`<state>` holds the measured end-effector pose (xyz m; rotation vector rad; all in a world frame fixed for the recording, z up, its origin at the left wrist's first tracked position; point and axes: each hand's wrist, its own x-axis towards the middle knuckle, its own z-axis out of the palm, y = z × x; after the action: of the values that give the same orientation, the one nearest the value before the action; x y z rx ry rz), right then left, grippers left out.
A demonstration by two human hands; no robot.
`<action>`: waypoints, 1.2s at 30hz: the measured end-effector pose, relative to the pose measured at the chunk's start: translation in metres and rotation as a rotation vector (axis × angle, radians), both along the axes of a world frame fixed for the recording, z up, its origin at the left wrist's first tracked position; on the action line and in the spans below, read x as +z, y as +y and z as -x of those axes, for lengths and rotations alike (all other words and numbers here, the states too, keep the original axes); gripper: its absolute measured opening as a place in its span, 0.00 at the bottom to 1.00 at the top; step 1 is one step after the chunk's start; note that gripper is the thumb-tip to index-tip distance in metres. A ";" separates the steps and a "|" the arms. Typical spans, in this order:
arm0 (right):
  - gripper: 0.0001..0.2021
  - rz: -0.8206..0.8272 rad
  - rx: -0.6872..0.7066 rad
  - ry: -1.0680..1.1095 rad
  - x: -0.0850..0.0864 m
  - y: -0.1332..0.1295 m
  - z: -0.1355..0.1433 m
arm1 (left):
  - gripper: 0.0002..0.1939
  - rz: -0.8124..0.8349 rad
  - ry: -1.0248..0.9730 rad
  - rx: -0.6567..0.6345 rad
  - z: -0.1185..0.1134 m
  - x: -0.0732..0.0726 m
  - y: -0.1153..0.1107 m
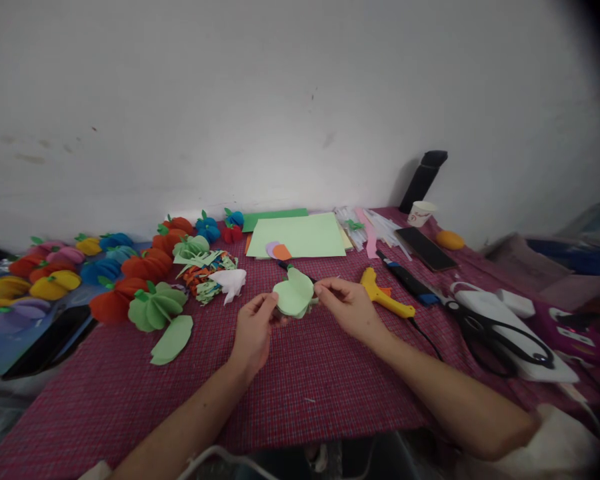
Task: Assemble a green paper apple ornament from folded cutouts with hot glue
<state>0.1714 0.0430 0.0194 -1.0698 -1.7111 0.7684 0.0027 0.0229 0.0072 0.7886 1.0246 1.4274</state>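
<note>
Pale green paper pieces [295, 293], rounded and layered, are held above the middle of the cloth. My left hand [257, 325] pinches their left edge between thumb and fingers. At their right edge, my right hand [347, 307] has thumb and forefinger pressed together; what is between them is too small to name. A yellow glue gun [386, 298] lies just right of my right hand. To the left, a loose pale green paper piece [173, 340] rests beside a pale green paper pumpkin [156, 305].
Many coloured paper pumpkins [147, 264] crowd the left. Paper scraps [210, 275] lie nearer the middle, with paper sheets [297, 237] behind. On the right are a phone [426, 248], a cup [421, 213], a cutter [410, 280] and large scissors [500, 333].
</note>
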 end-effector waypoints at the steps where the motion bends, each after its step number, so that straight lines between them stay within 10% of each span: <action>1: 0.11 0.006 0.000 0.000 0.000 0.000 0.000 | 0.11 0.002 -0.001 -0.006 0.000 0.000 0.000; 23: 0.07 -0.295 0.035 -0.205 0.007 -0.009 -0.001 | 0.13 -0.116 0.153 -0.028 0.000 -0.003 0.000; 36: 0.09 -0.193 0.042 -0.159 0.006 -0.007 0.000 | 0.12 -0.144 0.137 -0.045 0.000 0.001 -0.002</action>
<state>0.1714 0.0365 0.0258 -0.9860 -1.9054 0.5420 0.0024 0.0206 0.0083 1.0203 1.0094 1.4357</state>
